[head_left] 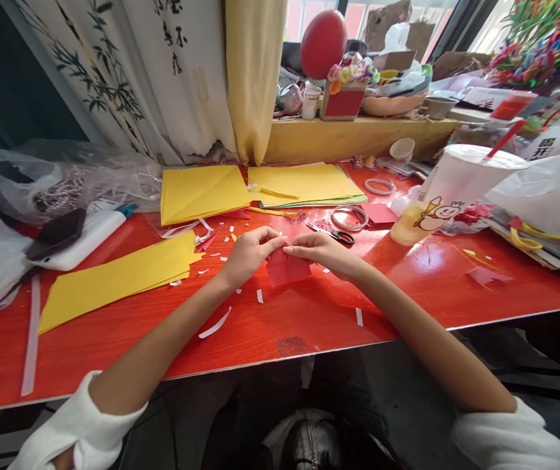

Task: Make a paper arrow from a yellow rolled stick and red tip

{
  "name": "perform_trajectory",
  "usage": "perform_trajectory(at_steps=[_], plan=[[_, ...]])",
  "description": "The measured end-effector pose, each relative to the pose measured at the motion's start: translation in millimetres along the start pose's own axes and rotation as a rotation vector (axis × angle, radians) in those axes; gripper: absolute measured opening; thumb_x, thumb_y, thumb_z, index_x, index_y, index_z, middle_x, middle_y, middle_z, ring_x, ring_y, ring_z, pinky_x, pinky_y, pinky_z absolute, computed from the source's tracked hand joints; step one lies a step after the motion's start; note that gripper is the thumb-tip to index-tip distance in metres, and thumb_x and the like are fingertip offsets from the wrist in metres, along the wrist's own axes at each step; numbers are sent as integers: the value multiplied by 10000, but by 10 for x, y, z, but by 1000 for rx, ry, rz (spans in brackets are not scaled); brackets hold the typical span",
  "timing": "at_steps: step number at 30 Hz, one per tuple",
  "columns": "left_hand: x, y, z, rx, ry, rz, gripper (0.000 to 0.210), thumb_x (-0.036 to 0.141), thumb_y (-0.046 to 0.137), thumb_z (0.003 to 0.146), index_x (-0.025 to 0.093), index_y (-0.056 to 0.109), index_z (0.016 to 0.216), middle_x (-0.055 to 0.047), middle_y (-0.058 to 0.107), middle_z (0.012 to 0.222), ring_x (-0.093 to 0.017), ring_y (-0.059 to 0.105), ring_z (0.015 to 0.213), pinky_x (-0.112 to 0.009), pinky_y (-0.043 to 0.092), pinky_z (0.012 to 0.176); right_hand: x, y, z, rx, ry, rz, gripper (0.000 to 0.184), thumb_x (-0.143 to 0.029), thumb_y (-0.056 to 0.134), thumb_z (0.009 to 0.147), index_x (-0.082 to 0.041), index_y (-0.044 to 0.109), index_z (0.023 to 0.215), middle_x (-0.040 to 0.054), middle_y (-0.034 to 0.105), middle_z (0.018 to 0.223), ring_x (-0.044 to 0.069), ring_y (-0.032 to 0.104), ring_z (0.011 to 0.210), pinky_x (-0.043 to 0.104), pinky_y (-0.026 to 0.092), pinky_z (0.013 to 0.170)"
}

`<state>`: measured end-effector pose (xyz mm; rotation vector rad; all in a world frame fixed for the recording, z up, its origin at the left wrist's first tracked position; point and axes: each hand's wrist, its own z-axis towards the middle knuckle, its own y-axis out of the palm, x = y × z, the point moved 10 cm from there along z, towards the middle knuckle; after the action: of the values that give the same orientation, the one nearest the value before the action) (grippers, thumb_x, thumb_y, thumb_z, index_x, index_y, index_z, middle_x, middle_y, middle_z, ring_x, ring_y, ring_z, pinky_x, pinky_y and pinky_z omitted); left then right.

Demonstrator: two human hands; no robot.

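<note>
In the head view, both my hands meet over the middle of the red table. My left hand point(254, 250) is closed in a pinch at the upper edge of a piece of red paper point(288, 273). From the other side, my right hand point(327, 252) pinches the same edge, its fingertips almost touching the left ones. The paper spreads below the fingers, and its red nearly blends with the tabletop. A tiny white bit shows at the fingertips, too small to name. Just beyond my right hand lie black-handled scissors point(342, 237).
Stacks of yellow paper point(202, 192) lie at the back, with yellow strips point(123, 277) at left. White scraps point(215, 324) are scattered around. Tape rolls point(349, 219) and red squares point(378, 215) sit behind my right hand. A drink cup with a straw point(449, 196) stands at right, a phone point(57, 235) at left.
</note>
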<state>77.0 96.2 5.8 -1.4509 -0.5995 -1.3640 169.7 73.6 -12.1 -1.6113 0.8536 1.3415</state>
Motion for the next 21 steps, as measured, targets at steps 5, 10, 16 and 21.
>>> perform_trajectory(at_steps=[5, 10, 16, 21], plan=[[2, 16, 2, -31, -21, -12, 251, 387, 547, 786, 147, 592, 730, 6, 530, 670, -91, 447, 606, -232, 363, 603, 27, -75, 23, 62, -25, -33, 345, -477, 635, 706, -141, 566, 665, -45, 396, 574, 61, 302, 524, 245, 192, 498], [9, 6, -10, -16, -11, 14, 263, 394, 545, 787, 143, 597, 729, 7, 523, 663, -92, 437, 616, -227, 355, 596, 77, -86, 35, 54, -21, -31, 341, -478, 645, 697, -143, 579, 697, -37, 429, 594, 67, 324, 532, 246, 208, 506], [-13, 18, -15, -13, 0, 26, 281, 410, 533, 797, 140, 604, 761, -9, 563, 730, -105, 471, 679, -227, 379, 635, 102, -88, 49, 62, -10, -20, 320, -451, 653, 698, -138, 590, 709, -33, 448, 603, 64, 333, 525, 245, 217, 506], [-38, 17, -6, -12, 9, 30, 305, 435, 519, 801, 145, 601, 758, -12, 576, 745, -111, 483, 685, -230, 389, 646, 126, -93, 55, 69, 9, -20, 345, -471, 663, 679, -135, 593, 713, -26, 470, 610, 66, 354, 534, 242, 230, 504]])
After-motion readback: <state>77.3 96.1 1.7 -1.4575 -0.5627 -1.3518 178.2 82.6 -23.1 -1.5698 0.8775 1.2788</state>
